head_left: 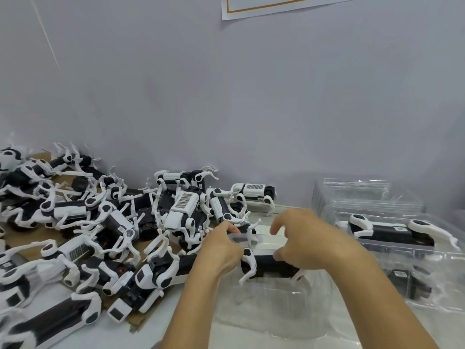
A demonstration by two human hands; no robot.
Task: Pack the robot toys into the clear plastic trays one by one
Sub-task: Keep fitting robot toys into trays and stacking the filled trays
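A black-and-white robot dog toy [266, 267] lies on its side between my hands, over a clear plastic tray [271, 313] in front of me. My left hand [221, 248] grips the toy's front end near its white legs. My right hand [304, 243] holds the toy's rear part from above, fingers curled over the black body. To the right, a stack of clear trays [427, 255] holds a packed robot toy [392, 230] on top.
A big heap of loose robot toys [100, 227] covers brown cardboard [15, 238] on the left and middle of the white table. Empty clear trays [357, 190] stand at the back right. A grey wall rises behind.
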